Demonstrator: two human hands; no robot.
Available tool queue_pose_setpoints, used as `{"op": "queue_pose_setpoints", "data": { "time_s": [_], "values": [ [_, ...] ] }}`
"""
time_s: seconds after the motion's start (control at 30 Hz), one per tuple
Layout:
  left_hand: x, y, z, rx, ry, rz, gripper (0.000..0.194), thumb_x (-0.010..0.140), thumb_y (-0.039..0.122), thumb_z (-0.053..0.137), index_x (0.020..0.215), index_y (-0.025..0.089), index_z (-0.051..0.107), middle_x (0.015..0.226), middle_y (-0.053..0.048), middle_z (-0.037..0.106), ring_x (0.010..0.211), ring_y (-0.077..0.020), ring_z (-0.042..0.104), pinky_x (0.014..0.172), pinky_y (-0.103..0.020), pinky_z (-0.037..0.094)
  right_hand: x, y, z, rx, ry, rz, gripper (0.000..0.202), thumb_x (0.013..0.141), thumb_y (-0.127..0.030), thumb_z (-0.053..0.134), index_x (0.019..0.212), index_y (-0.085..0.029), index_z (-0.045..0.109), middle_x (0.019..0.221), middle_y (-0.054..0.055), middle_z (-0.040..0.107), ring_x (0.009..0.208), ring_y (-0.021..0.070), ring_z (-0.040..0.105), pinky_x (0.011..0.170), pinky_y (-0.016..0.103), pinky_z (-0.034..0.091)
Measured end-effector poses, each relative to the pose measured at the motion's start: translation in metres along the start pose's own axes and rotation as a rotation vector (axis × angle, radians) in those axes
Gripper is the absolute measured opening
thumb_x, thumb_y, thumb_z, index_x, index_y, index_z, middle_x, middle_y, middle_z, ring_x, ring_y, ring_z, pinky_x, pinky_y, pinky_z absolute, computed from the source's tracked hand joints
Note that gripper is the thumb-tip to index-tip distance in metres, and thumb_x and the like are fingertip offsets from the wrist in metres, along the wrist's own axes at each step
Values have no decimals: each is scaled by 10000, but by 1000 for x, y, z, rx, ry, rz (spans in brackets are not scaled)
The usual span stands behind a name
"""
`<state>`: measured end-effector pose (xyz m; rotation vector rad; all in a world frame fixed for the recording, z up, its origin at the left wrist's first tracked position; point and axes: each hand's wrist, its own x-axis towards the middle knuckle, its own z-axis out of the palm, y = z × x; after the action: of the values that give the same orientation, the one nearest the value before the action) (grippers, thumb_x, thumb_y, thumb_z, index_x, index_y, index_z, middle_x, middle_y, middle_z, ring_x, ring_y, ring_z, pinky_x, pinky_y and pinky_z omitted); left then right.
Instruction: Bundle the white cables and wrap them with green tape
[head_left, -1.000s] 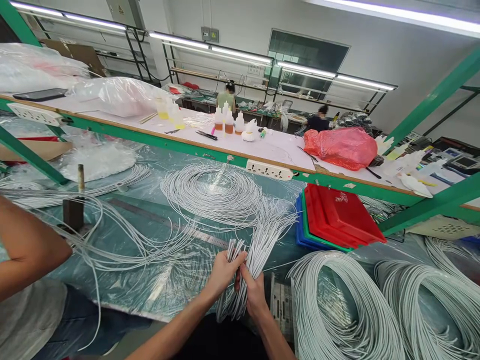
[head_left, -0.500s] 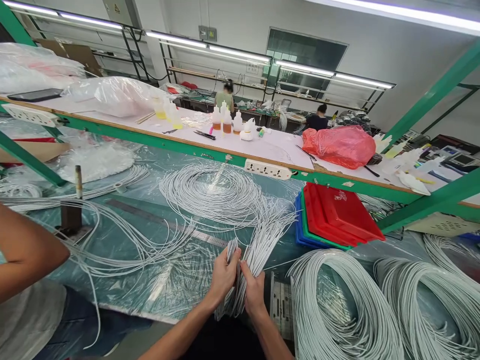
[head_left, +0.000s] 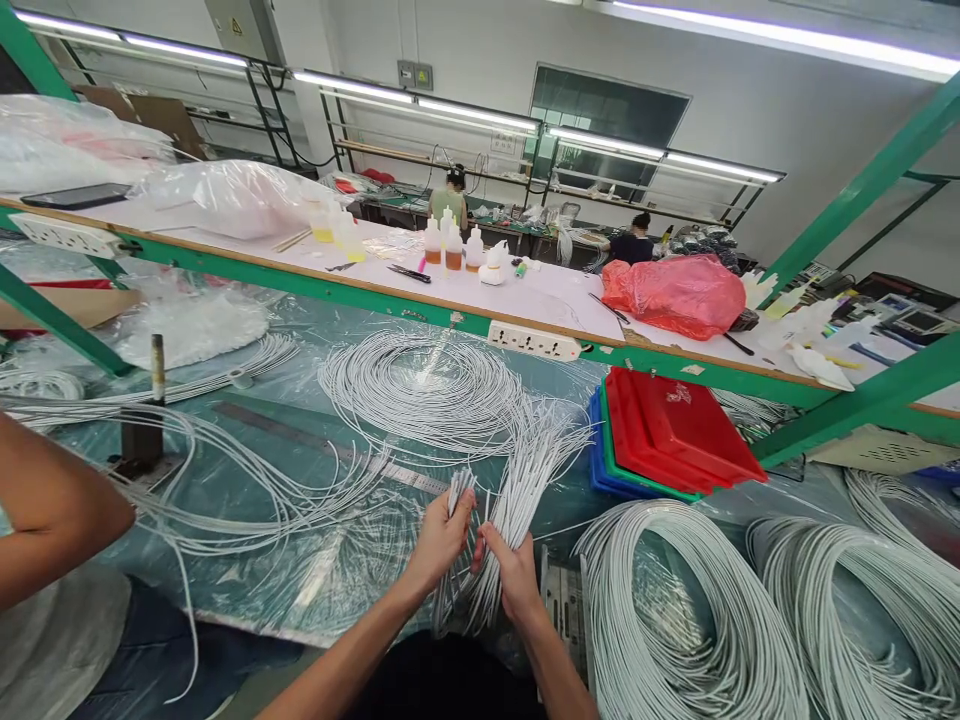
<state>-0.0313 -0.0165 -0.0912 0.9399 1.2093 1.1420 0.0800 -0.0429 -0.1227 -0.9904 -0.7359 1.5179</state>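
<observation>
My left hand [head_left: 444, 530] is closed around a small bunch of white cables [head_left: 460, 487], whose cut ends stick up above the thumb. Close on its right, my right hand [head_left: 511, 565] grips a thicker bundle of white cables [head_left: 529, 480]. That bundle fans out upward and leans toward a large flat cable coil [head_left: 420, 392] on the bench. Lower parts of both bunches hang down between my forearms. Left of my hands, looser cables [head_left: 277, 510] curve across the plastic-covered bench top, with a metal ruler [head_left: 409, 475] lying behind them.
Stacked red, green and blue bins [head_left: 675, 430] stand right of the bundle. Thick cable coils [head_left: 682, 600] lie at front right. A co-worker's arm [head_left: 60, 510] is at the left edge, near a metal post [head_left: 157, 370]. Above runs a shelf with a power strip [head_left: 534, 341] and bottles [head_left: 453, 245].
My left hand has moved slightly left with its small bunch, widening the gap to the right hand's bundle. The right hand has shifted a little to the right and downward.
</observation>
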Motion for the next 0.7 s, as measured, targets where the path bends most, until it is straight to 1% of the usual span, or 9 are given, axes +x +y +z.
{"op": "queue_pose_setpoints", "data": {
  "time_s": [0.1,0.17,0.23,0.37,0.43,0.5,0.57,0.63,0.7],
  "values": [
    [-4,6,3,97,-191,-15,460,835,625,597,721,188,512,366,52,481,295,-121,452,332,-199,326,-1,1,-2,-20,-52,-9,348,764,-482,785,663,-182,643,489,-18,540,417,149,484,450,285,445],
    [-6,7,4,117,-257,-41,400,831,568,635,794,178,557,386,35,542,307,-149,502,340,-215,371,-1,2,-3,-29,-74,-5,355,778,-507,766,711,-171,674,497,-24,525,415,137,457,439,274,432],
    [-6,6,4,127,-241,-51,375,798,531,686,818,174,572,393,36,558,305,-151,506,333,-213,366,0,3,-3,-55,-80,-5,362,783,-517,759,801,-159,713,511,-28,520,427,132,446,450,268,436],
    [-5,4,3,148,-152,-26,365,763,490,731,704,178,551,374,42,534,299,-137,491,330,-202,336,3,3,-1,-100,-78,-18,394,784,-513,757,949,-156,737,517,-38,511,459,136,447,468,254,435],
    [-5,6,2,153,-155,-25,370,769,490,725,677,177,551,370,37,534,302,-138,497,337,-203,338,4,0,-1,-113,-129,-6,403,804,-506,740,1005,-156,735,521,-41,513,468,136,457,483,252,439],
    [-4,10,-1,146,-197,-25,373,776,495,716,674,176,554,374,33,541,307,-142,511,342,-202,336,3,-4,-3,-133,-188,9,401,817,-492,733,1034,-155,730,529,-38,532,480,141,481,508,256,445],
    [-3,12,-3,126,-269,-25,372,783,499,704,677,180,548,376,33,543,311,-148,525,341,-198,326,3,-8,-6,-146,-228,20,392,814,-489,738,1025,-159,727,535,-34,553,492,147,498,533,264,453],
    [-2,13,-3,116,-327,-28,350,803,479,681,677,183,543,379,30,546,324,-154,544,343,-195,331,2,-10,-8,-144,-256,35,360,804,-493,748,949,-164,728,535,-31,562,499,151,509,562,277,464],
    [-1,12,-2,136,-293,-23,319,794,419,682,645,185,525,387,39,537,318,-145,538,334,-191,329,2,-10,-8,-119,-263,46,325,785,-483,771,857,-171,720,554,-26,575,512,148,518,597,284,476]
  ]
}}
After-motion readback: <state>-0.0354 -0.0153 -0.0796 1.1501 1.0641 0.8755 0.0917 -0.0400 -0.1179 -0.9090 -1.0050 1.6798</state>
